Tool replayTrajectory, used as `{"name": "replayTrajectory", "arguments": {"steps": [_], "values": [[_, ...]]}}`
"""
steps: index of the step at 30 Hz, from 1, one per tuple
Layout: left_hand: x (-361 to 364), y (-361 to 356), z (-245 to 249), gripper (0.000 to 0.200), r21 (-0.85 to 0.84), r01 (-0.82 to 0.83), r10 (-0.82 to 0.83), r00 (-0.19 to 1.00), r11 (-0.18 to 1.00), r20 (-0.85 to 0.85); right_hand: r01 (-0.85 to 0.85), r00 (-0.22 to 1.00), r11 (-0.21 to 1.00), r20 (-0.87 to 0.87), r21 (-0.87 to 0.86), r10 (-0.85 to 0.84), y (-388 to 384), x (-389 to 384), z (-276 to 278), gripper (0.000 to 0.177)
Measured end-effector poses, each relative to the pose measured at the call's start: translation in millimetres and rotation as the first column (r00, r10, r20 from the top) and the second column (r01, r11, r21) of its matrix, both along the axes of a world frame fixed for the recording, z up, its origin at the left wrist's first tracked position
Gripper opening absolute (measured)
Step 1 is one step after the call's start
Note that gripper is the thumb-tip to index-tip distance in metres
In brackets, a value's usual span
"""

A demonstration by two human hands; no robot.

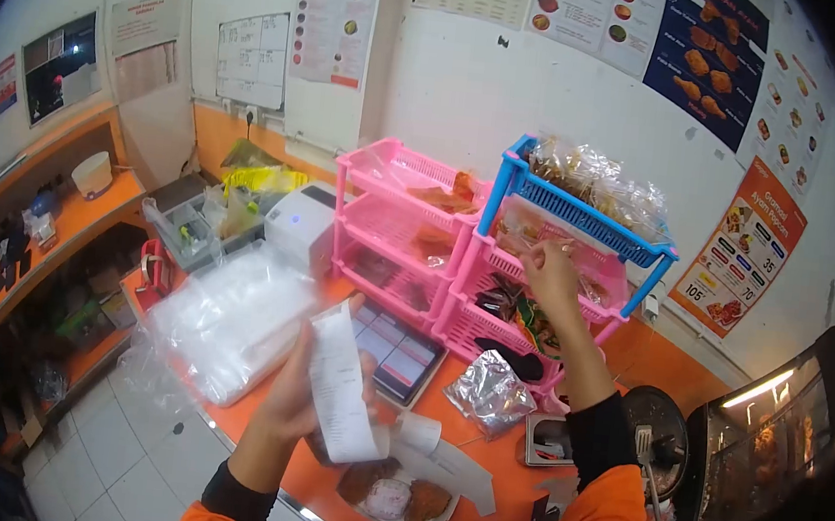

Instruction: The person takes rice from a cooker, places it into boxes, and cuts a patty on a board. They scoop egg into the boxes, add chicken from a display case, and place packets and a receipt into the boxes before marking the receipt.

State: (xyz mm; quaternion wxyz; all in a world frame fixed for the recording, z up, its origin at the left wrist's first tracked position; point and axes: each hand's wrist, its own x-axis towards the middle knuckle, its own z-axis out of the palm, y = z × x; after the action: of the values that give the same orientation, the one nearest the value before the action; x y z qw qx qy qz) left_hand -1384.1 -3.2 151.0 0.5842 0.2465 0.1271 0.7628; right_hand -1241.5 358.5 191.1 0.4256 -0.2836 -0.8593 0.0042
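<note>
A long white paper receipt (340,384) is held in my left hand (297,385), its lower end curling over the counter. My right hand (549,270) reaches to the middle tier of the blue and pink rack (583,208), its fingers pinched at small clear plastic packets; what they hold is too small to make out. Below the receipt, an open paper box (446,517) holds brown fried pieces and a round wrapped white item (388,500). A small paper roll (418,431) lies just above the box. Beside my left hand is a tablet (393,356) on the counter.
Clear plastic bags (231,318) are stacked on the left of the orange counter, near a white printer (302,224). A pink rack (395,228) stands behind the tablet. A foil bundle (491,393) and metal container (549,440) sit right of centre. A lit food display (768,435) is at right.
</note>
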Motion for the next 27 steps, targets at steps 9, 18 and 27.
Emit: {"name": "replayTrajectory", "arguments": {"steps": [9,18,27], "values": [[4.0,18.5,0.2,0.071,0.079,0.085,-0.087,0.996,0.993,0.024,-0.399,0.824,0.916,-0.454,-0.042,0.338,0.9,-17.9,2.5,0.012],[29.5,22.0,0.5,0.069,0.047,0.094,-0.096,0.995,0.994,0.040,-0.407,0.906,0.764,-0.325,-0.500,0.270,-111.4,129.2,23.5,0.009],[82.8,31.4,-10.3,0.067,-0.086,0.087,-0.084,0.996,0.992,0.034,0.248,0.870,0.828,0.492,-0.502,0.037,-165.6,309.6,24.7,0.018]]}}
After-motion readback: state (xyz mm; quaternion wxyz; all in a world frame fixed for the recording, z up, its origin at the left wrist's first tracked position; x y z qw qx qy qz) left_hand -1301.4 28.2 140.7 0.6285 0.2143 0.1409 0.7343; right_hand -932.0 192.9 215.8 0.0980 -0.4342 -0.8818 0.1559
